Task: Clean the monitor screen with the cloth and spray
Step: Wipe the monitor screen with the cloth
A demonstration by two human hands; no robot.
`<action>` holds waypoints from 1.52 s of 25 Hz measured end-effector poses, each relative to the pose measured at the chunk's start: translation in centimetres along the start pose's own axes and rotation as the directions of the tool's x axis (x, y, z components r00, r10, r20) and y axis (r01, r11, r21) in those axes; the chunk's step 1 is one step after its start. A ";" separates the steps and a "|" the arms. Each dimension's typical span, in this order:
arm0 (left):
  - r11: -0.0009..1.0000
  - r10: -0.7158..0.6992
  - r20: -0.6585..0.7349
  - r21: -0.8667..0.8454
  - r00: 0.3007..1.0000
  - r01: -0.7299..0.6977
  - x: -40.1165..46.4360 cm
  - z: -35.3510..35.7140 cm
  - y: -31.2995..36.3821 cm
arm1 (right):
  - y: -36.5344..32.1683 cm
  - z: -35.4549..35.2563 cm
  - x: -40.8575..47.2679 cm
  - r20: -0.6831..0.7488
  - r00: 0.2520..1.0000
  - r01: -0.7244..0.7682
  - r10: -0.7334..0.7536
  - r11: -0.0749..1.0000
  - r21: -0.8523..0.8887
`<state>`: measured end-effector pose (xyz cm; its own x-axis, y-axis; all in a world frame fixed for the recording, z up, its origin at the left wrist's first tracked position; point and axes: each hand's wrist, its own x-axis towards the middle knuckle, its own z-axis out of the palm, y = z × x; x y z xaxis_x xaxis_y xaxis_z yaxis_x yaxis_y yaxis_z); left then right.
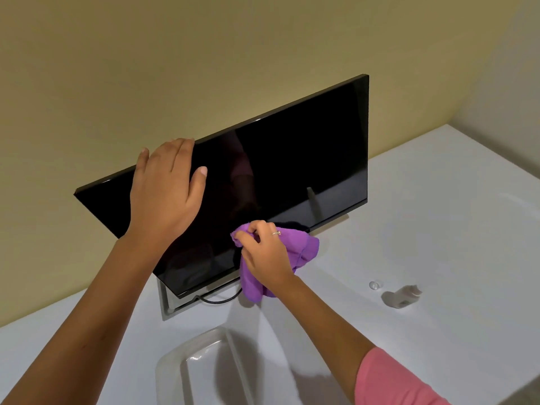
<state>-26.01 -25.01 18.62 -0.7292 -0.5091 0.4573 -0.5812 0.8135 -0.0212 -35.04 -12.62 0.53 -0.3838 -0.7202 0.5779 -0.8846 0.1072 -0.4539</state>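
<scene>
My left hand [166,182] flat over the monitor [292,159] top edge, my right hand [264,252] bunching a purple cloth [304,249] against the screen's lower edge, spray bottle [404,296] on the desk [438,214] to its right.

- A monitor [292,159] stands on a counter [438,229], against the wall behind it.
- The left hand [166,185] rests on the monitor's top edge, left of centre.
- The right hand [264,252] holds a cloth [304,247] at the screen's lower edge.
- A spray bottle [404,296] lies on the counter to the right, a small cap [375,285] just beside it.
- A tray [198,366] sits in front of the monitor.
</scene>
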 end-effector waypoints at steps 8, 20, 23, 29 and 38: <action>1.000 -0.001 0.018 -0.031 1.000 0.001 0.7 -0.3 0.7 | 4.9 -1.9 -1.8 -0.010 0.887 -0.458 0.461 0.884 0.092; 0.999 0.025 0.049 -0.041 0.998 -0.023 3.3 0.6 4.5 | 5.3 -5.1 3.8 -0.185 0.960 -0.187 0.211 0.972 0.141; 0.999 0.006 0.048 -0.036 0.999 -0.004 3.4 0.8 4.9 | 5.1 -4.0 1.8 -0.031 0.979 -0.193 0.199 0.970 0.148; 0.997 -0.032 0.070 -0.066 0.997 0.036 3.3 0.8 5.1 | 9.2 -4.4 -2.0 0.097 0.916 -0.399 0.389 0.910 0.112; 0.995 -0.022 0.097 -0.094 0.995 0.031 3.3 0.4 5.1 | 10.0 -7.1 2.5 -0.085 0.961 -0.251 0.262 0.960 0.122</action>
<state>-31.52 -22.59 19.67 -0.7477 -0.5520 0.3692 -0.5675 0.8198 0.0765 -46.70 -8.50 2.28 -0.6232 -0.6058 0.4946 -0.7210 0.2002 -0.6634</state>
